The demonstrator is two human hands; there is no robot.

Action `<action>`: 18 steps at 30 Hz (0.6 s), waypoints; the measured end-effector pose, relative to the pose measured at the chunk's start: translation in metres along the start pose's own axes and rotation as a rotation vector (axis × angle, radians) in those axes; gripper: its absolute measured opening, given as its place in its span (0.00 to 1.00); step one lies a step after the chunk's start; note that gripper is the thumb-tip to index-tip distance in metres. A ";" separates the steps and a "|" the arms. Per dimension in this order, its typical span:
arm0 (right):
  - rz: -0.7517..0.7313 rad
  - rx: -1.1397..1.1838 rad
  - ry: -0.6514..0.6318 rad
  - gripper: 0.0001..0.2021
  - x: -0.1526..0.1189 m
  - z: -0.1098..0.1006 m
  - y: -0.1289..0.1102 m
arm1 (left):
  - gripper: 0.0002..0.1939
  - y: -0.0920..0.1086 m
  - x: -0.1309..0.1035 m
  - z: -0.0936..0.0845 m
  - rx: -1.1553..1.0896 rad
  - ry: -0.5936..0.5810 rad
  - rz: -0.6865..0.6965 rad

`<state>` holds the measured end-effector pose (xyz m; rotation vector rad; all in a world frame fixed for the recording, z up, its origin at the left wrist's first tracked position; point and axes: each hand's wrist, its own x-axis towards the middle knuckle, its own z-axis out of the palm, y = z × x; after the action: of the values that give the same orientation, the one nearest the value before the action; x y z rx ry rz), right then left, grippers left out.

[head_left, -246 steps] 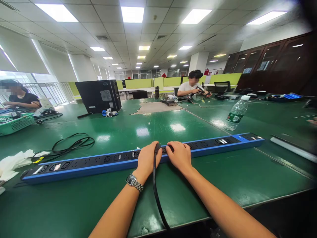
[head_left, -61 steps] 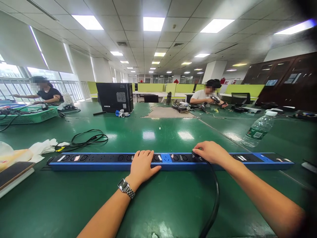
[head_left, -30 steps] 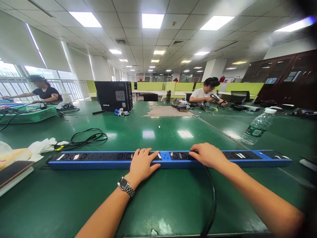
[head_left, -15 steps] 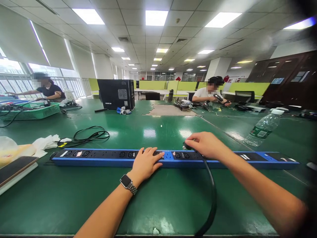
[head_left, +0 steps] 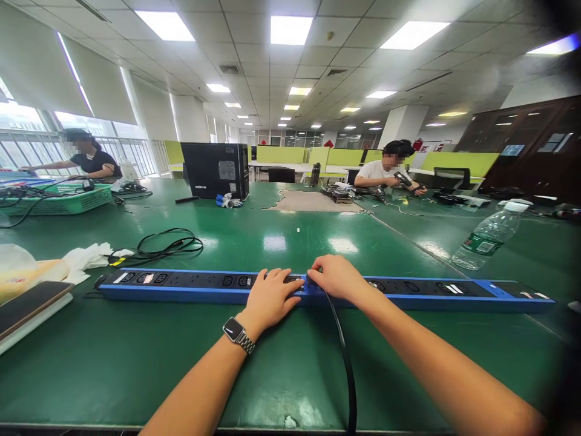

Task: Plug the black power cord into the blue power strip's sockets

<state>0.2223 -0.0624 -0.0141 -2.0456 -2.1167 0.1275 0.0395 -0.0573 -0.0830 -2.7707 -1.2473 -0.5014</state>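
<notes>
Shifting toward frame left since the earlier frame, the R hand (head_left: 339,277) is now bringing the plug (head_left: 311,279) over the center blue section of the power strip (head_left: 181,294), right beside the L hand (head_left: 271,300). R fingers are pinching the plug, w/ its cord (head_left: 344,345) trailing to bottom center. L fingers are spreading flat over the strip's top, thumb lying along the front edge, not gripping. Strip is lying lengthwise across mid-frame on the counter (head_left: 190,357).

Main risk, prob.: prongs meeting the socket off-angle, b/c the R fingers are hiding the contact pt; can't tell if the plug is seated or just touching. Forcing it crooked could be bending a prong. Cord is running down toward the near edge, so its wt. could be tugging the plug askew. If the L hand is pressing too lightly, the strip could be sliding or twisting under any push; how hard it's pressing isn't showing. L fingertips are also sitting close enough to be getting bumped. Less likely: strip's right end swinging back toward the bottle (head_left: 488,241), which is standing behind it at frame right.
</notes>
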 end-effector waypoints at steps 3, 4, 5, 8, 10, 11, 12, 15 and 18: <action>-0.012 0.042 -0.022 0.14 -0.002 -0.001 0.000 | 0.21 0.001 0.000 0.001 0.011 -0.011 -0.001; -0.020 0.066 -0.036 0.14 -0.002 -0.002 0.000 | 0.21 0.001 0.000 0.001 0.014 -0.013 -0.003; -0.027 0.087 -0.049 0.14 -0.003 -0.002 0.001 | 0.21 0.001 0.000 0.001 0.017 -0.015 -0.004; 0.001 0.090 -0.050 0.14 -0.003 -0.002 0.005 | 0.21 0.000 0.000 0.003 0.023 -0.022 0.000; 0.023 0.055 -0.036 0.13 -0.002 0.000 0.006 | 0.21 0.000 0.000 0.003 0.028 -0.025 0.007; 0.024 0.040 -0.034 0.13 -0.001 0.001 0.006 | 0.21 -0.001 0.000 0.004 0.030 -0.026 0.009; 0.024 0.028 -0.035 0.13 -0.001 0.002 0.004 | 0.21 -0.001 0.000 0.004 0.032 -0.028 0.011; 0.037 -0.016 -0.029 0.13 -0.003 0.005 -0.004 | 0.21 0.000 0.000 0.003 0.037 -0.029 0.012; 0.070 -0.079 -0.021 0.14 -0.006 0.006 -0.012 | 0.21 0.001 0.000 0.003 0.035 -0.031 0.008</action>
<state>0.2096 -0.0685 -0.0185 -2.1726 -2.0948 0.0771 0.0407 -0.0574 -0.0853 -2.7634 -1.2382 -0.4338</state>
